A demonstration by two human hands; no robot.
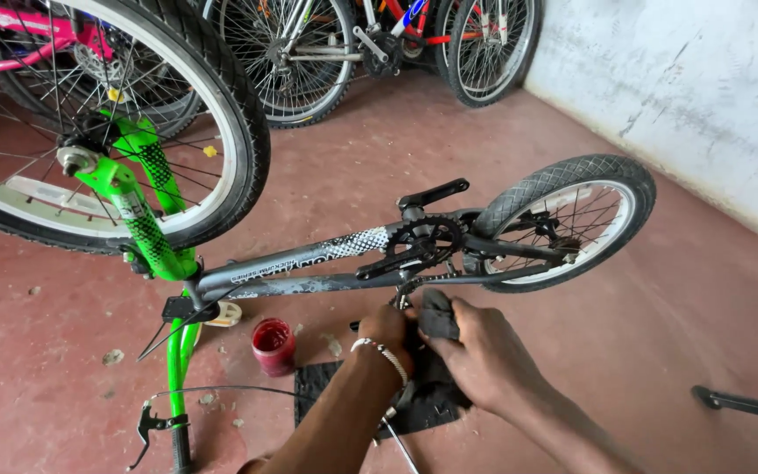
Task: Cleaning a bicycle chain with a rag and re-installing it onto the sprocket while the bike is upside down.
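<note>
Our left hand (388, 329) and right hand (484, 351) both grasp the black rag (439, 316) beneath the bike (309, 263) (upturned, exposing its chain (432, 279)). A red pot (273, 345) stands near the bike's frame.

Single head-worn view, angled steeply down and forward over the red floor (660, 333). Close above both hands at the lower edge; upturned small bicycle (353, 254) mid-frame, parked bikes (370, 44) and white wall (704, 88) farther off.
</note>
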